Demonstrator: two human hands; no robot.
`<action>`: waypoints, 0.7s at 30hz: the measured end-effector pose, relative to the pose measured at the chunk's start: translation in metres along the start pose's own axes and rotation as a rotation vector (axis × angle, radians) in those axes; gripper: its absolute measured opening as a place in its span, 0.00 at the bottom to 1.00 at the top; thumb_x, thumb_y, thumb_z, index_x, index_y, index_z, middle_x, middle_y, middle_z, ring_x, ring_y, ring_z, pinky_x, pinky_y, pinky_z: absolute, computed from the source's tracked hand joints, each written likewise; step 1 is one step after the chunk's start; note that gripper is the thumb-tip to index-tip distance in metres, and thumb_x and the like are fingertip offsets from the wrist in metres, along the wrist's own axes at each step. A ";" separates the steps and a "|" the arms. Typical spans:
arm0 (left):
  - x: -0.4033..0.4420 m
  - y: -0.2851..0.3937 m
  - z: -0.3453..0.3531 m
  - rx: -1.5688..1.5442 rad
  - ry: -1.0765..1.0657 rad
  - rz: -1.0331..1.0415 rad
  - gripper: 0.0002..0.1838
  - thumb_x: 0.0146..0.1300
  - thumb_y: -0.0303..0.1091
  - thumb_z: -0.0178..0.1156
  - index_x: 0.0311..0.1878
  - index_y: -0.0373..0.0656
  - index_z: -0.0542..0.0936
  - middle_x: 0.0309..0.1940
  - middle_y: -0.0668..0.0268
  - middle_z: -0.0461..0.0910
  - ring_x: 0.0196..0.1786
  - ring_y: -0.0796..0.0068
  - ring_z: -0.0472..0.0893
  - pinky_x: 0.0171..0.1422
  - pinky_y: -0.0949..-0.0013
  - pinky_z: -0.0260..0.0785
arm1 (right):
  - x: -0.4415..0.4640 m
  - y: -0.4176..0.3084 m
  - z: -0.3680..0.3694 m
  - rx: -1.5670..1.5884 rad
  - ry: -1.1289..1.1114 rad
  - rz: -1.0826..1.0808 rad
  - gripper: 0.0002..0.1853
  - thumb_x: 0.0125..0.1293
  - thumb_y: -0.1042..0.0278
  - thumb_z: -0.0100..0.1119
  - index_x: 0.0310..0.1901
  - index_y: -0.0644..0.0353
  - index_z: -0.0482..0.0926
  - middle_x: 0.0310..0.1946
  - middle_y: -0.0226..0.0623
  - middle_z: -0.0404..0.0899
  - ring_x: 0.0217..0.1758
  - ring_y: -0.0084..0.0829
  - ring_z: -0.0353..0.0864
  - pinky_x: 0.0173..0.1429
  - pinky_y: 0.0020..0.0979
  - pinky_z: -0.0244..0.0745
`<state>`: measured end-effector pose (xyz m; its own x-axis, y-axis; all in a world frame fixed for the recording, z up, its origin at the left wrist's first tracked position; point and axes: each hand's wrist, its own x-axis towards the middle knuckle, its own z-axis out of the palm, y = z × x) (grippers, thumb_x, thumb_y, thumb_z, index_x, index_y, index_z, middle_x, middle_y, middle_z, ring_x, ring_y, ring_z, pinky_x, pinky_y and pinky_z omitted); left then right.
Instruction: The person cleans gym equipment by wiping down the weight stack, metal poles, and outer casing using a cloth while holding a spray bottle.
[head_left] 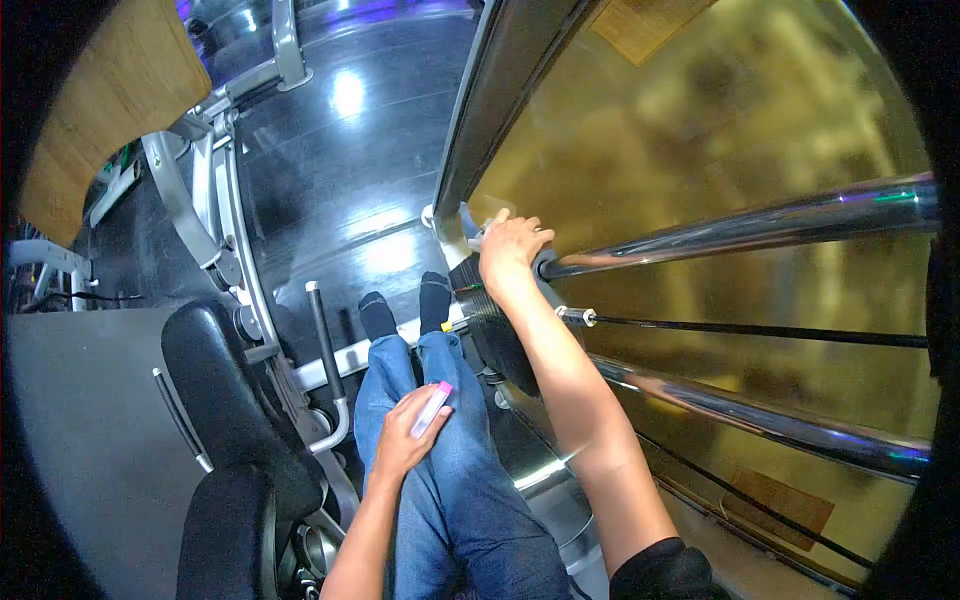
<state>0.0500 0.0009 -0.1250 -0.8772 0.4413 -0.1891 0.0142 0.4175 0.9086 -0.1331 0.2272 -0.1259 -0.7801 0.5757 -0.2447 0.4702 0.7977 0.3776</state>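
My left hand [405,432] rests over my jeans, its fingers closed around a small whitish bottle [430,412] with a pink end. My right hand [512,245] is stretched out to the upper right, at the top of the dark weight stack [492,330] and beside the yellowish see-through panel [700,140]. Under its fingers shows part of a grey-blue, cloth-like piece [469,222]. The fingers bend over this piece, and the palm side is hidden.
Two shiny guide rods [740,235] and a black cable [760,332] run right from the stack. A black padded seat [225,390] and a handle bar [322,335] stand at left. A grey upright frame [500,100] rises ahead. My feet in dark socks [434,298] are near a grey crossbar.
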 end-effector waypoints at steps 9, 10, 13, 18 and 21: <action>0.000 -0.003 0.002 -0.013 0.028 -0.013 0.19 0.64 0.39 0.66 0.54 0.37 0.81 0.50 0.52 0.83 0.54 0.54 0.82 0.60 0.60 0.73 | -0.049 0.014 0.006 0.175 0.182 -0.366 0.11 0.69 0.65 0.52 0.49 0.52 0.80 0.45 0.39 0.84 0.54 0.39 0.77 0.56 0.49 0.64; 0.000 -0.004 0.002 -0.005 0.034 -0.002 0.20 0.64 0.39 0.66 0.54 0.37 0.81 0.50 0.52 0.83 0.54 0.53 0.83 0.60 0.60 0.73 | -0.058 0.023 0.008 0.272 0.221 -0.530 0.11 0.68 0.67 0.53 0.49 0.54 0.79 0.44 0.40 0.84 0.53 0.40 0.78 0.56 0.51 0.64; 0.000 -0.005 0.000 -0.006 0.040 -0.009 0.20 0.65 0.39 0.66 0.54 0.37 0.81 0.49 0.52 0.83 0.53 0.53 0.83 0.60 0.60 0.73 | -0.093 0.057 0.003 0.695 0.157 -0.558 0.14 0.63 0.65 0.61 0.49 0.59 0.78 0.43 0.46 0.83 0.52 0.48 0.79 0.57 0.50 0.68; -0.001 -0.010 0.001 -0.037 0.034 -0.019 0.20 0.65 0.40 0.66 0.54 0.37 0.81 0.49 0.52 0.84 0.52 0.52 0.83 0.58 0.60 0.73 | -0.173 0.118 0.009 1.279 -0.288 -0.201 0.21 0.60 0.63 0.66 0.53 0.60 0.75 0.49 0.55 0.81 0.55 0.52 0.81 0.56 0.42 0.75; 0.000 -0.005 0.001 -0.049 0.024 -0.073 0.19 0.67 0.40 0.64 0.52 0.36 0.81 0.46 0.52 0.84 0.51 0.54 0.84 0.57 0.61 0.73 | -0.218 0.134 0.081 1.370 -0.100 -0.067 0.21 0.61 0.63 0.65 0.53 0.62 0.76 0.45 0.50 0.84 0.51 0.46 0.83 0.55 0.39 0.75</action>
<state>0.0505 0.0000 -0.1299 -0.8861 0.3918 -0.2476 -0.0735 0.4086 0.9097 0.1332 0.2230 -0.0939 -0.8122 0.4930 -0.3120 0.5057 0.3280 -0.7979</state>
